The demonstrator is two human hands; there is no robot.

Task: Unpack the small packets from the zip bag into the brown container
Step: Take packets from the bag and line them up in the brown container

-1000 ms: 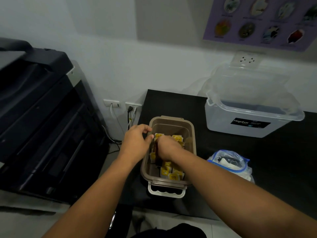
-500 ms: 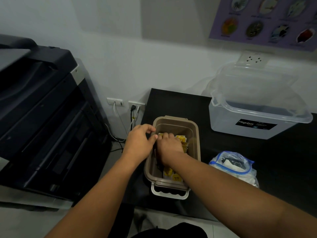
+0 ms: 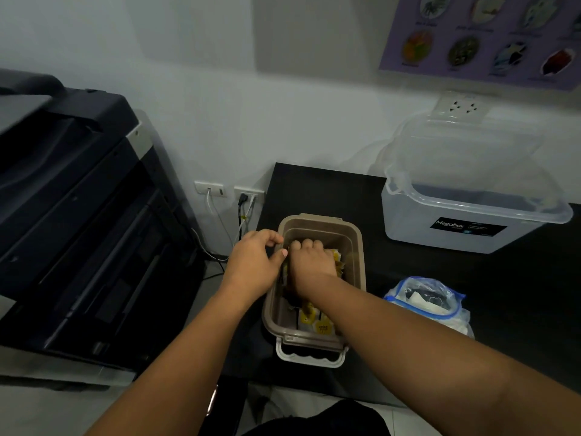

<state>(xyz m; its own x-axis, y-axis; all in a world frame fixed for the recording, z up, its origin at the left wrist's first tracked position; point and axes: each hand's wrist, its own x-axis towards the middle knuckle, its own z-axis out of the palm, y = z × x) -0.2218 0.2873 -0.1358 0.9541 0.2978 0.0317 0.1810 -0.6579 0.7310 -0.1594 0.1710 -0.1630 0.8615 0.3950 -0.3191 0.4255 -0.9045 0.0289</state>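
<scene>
The brown container (image 3: 355, 243) stands open near the left edge of the black table, a white latch at its near end. Small yellow-and-white packets (image 3: 314, 322) lie in its near half; more yellow packets show under my right hand (image 3: 309, 264), which is closed down inside the container on them. My left hand (image 3: 254, 262) curls over the container's left rim, thumb touching the right hand. The zip bag (image 3: 430, 294), clear with a blue seal, lies open on the table to the right, with dark and white contents.
A clear lidded storage box (image 3: 465, 228) stands at the back right of the black table (image 3: 314, 190). A large dark printer (image 3: 78, 215) fills the left side. Wall sockets with cables (image 3: 229, 196) sit between printer and table.
My right hand has pushed deeper toward the container's far half, covering packets that showed before. My left hand stays at the left rim. The camera view shifted slightly.
</scene>
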